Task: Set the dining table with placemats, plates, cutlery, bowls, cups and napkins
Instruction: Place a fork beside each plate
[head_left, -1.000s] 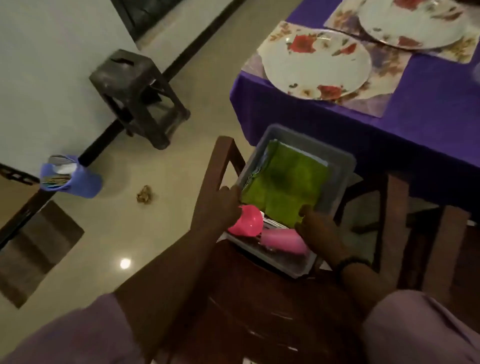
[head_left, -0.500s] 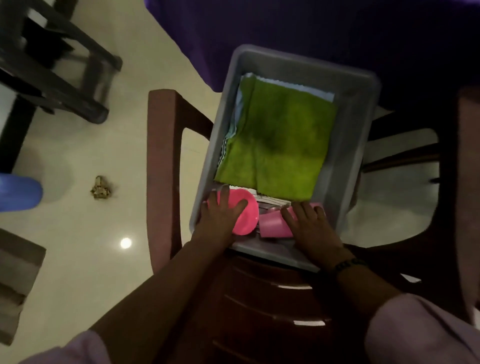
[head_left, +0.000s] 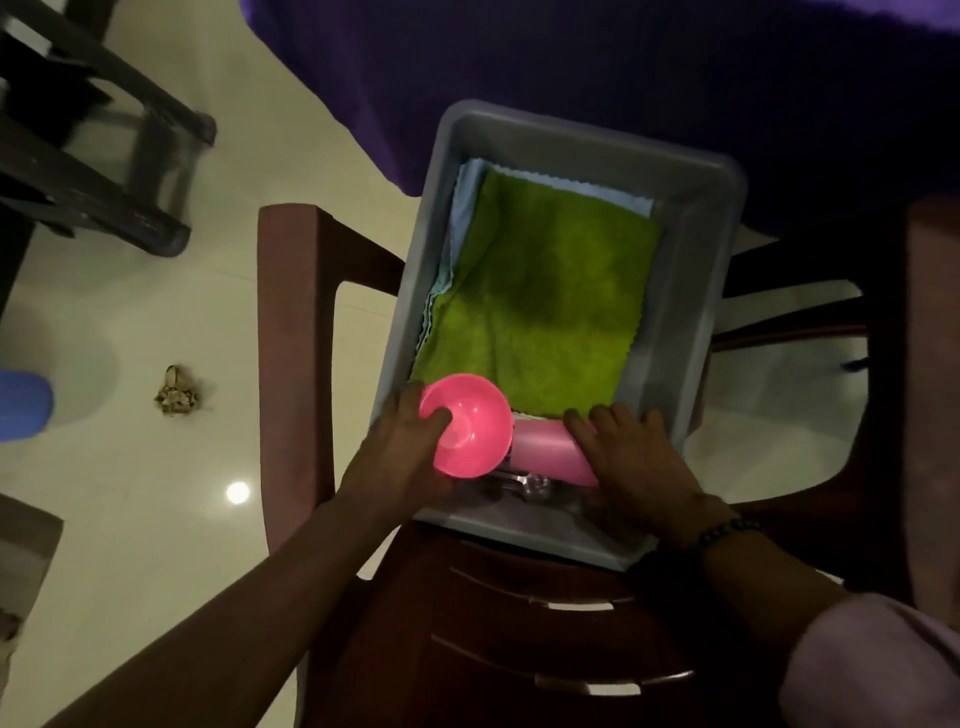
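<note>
A grey plastic tub (head_left: 696, 260) rests on a brown chair (head_left: 296, 322). Inside lie a folded green cloth (head_left: 540, 301) over a pale blue one (head_left: 465, 208), a pink bowl (head_left: 475, 421), a pink cup (head_left: 545, 454) on its side, and some metal cutlery (head_left: 519, 480) at the near end. My left hand (head_left: 400, 452) grips the pink bowl by its rim, thumb inside, tilting it up. My right hand (head_left: 631, 462) lies over the pink cup with fingers curled on it.
The purple tablecloth (head_left: 571, 78) hangs just beyond the tub. A dark stool (head_left: 104, 156) stands at the upper left on the pale floor. A blue container (head_left: 23, 405) sits at the left edge, and a small crumpled scrap (head_left: 176, 397) lies on the floor.
My view dropped from the plates on the table to the tub. My left hand took hold of the pink bowl and tipped it up; my right hand moved onto the pink cup.
</note>
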